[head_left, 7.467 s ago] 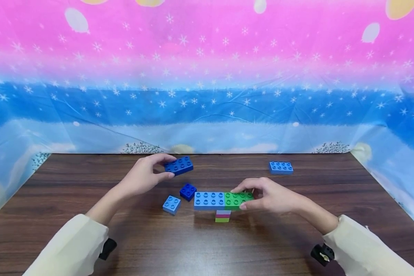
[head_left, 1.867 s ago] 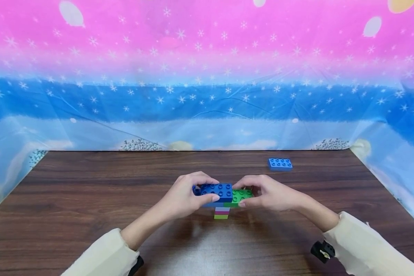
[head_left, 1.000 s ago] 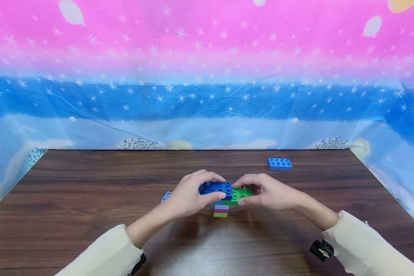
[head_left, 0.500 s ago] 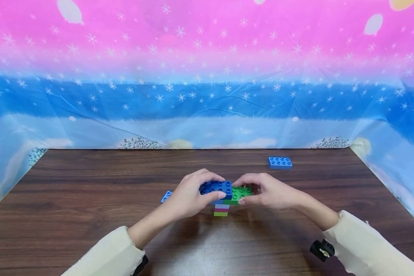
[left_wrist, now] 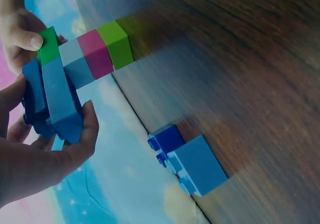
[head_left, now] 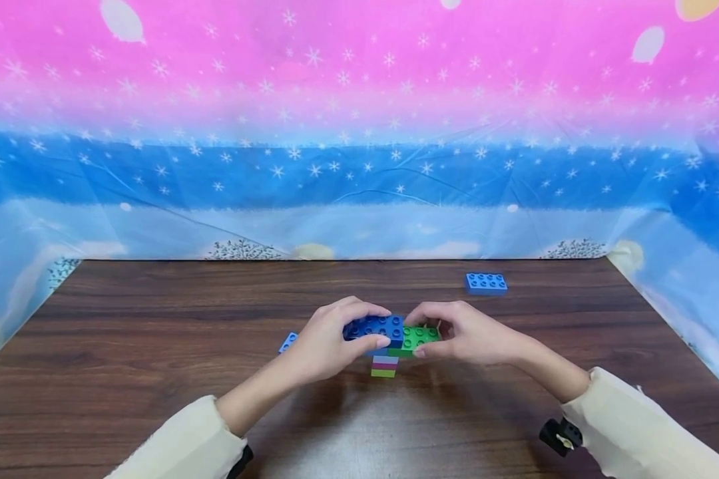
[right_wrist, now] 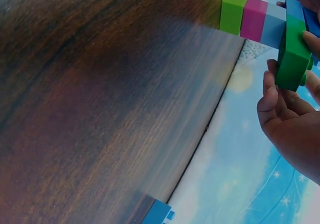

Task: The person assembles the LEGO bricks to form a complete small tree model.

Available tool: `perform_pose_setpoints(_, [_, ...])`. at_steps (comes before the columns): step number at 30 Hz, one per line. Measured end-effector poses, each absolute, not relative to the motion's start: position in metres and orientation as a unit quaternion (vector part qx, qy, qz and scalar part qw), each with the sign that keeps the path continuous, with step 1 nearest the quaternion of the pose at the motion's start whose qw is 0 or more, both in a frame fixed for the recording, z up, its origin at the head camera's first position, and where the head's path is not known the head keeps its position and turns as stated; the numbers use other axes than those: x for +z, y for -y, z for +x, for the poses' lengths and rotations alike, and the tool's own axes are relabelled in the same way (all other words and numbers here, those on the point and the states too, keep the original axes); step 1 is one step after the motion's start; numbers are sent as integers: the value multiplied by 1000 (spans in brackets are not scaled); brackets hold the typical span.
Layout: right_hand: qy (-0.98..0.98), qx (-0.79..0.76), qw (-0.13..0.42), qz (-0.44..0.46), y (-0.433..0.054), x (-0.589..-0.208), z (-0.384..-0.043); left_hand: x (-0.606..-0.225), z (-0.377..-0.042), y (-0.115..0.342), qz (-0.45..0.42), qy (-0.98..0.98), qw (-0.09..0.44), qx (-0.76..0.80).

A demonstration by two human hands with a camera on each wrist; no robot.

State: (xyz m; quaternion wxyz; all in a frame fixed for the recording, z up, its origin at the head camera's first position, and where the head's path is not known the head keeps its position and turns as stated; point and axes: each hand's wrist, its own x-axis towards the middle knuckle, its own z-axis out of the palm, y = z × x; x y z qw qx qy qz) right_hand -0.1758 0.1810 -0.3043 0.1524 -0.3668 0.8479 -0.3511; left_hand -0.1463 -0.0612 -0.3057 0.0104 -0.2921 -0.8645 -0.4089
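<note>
My left hand (head_left: 323, 340) grips a dark blue toy building brick (head_left: 391, 326) between thumb and fingers. It sits over a light blue brick (left_wrist: 62, 97); in the left wrist view a narrow dark gap shows between the two. A left finger also touches the light blue brick's end. Beside that brick is a green brick (head_left: 418, 342), which my right hand (head_left: 476, 334) pinches at its right end. Both rest across a short column with a pale block (left_wrist: 76, 64), a magenta block (left_wrist: 96, 54) and a lime block (left_wrist: 115, 43), standing on the table.
A loose blue brick (head_left: 486, 285) lies at the back right of the wooden table (head_left: 126, 372). Left of the stack are a small light blue brick (left_wrist: 200, 164), mostly behind my left hand in the head view, and a small dark blue brick (left_wrist: 170, 138). Patterned cloth (head_left: 359, 173) hangs behind.
My left hand has carried the dark blue brick from the back left onto the stack. The right hand keeps its hold on the green brick. Over the last second almost nothing moves.
</note>
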Motion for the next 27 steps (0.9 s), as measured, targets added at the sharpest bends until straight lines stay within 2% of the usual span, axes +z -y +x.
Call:
perform_pose_setpoints(4, [-851, -351, 152, -360, -181, -304, -176, -304, -148, 67, -280, 869, -16, -407])
perform_pose_setpoints(10, [-851, -359, 147, -355, -182, -305, -177, -304, -148, 77, -213, 878, -60, -424])
perform_pose_setpoints(27, [-839, -400, 119, -350, -169, -303, -177, -309, -149, 79, -211, 878, -41, -428])
